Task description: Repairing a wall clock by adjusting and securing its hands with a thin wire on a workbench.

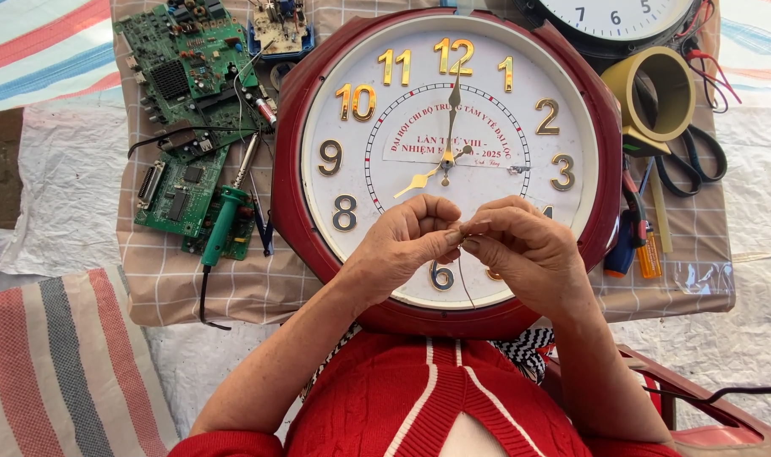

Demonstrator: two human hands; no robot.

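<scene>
A large round wall clock [318, 101] with a dark red rim, white face and gold numerals lies face up in front of me. My left hand [402, 245] and my right hand [525, 250] meet above its lower half, fingertips pinched together on a thin dark wire [468, 283] that hangs down between them. The clock's gold hands [440, 165] lie just beyond my fingers. My forearms come in from a red knitted top with white stripes [419, 398].
Green circuit boards [187, 68] and a green-handled soldering iron [223, 222] lie left of the clock. On its right are a tape roll [669, 61], black scissors [699, 156] and small tools [635, 241]. A second clock [614, 21] sits at the top. All rests on a checked cloth [233, 288].
</scene>
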